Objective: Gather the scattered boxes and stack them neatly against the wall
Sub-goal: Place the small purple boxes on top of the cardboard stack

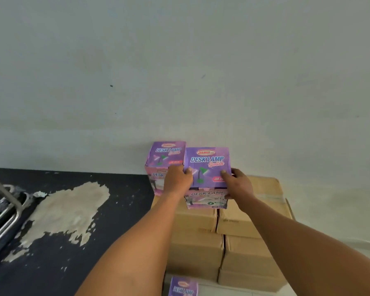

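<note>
A purple desk lamp box (207, 167) is held between both my hands above a stack of brown cartons (203, 248). My left hand (177, 178) grips its left side and my right hand (239, 184) grips its right side. A second purple desk lamp box (166, 154) stands just to its left against the pale wall (179, 71), partly hidden by my left hand. A third purple box (183, 287) lies on the floor at the bottom edge, cut off by the frame.
The brown cartons form two columns several layers high beside the wall. To the left is dark floor (120, 221) with a large pale worn patch (66, 212). Metal tubing (2, 212) shows at the far left edge.
</note>
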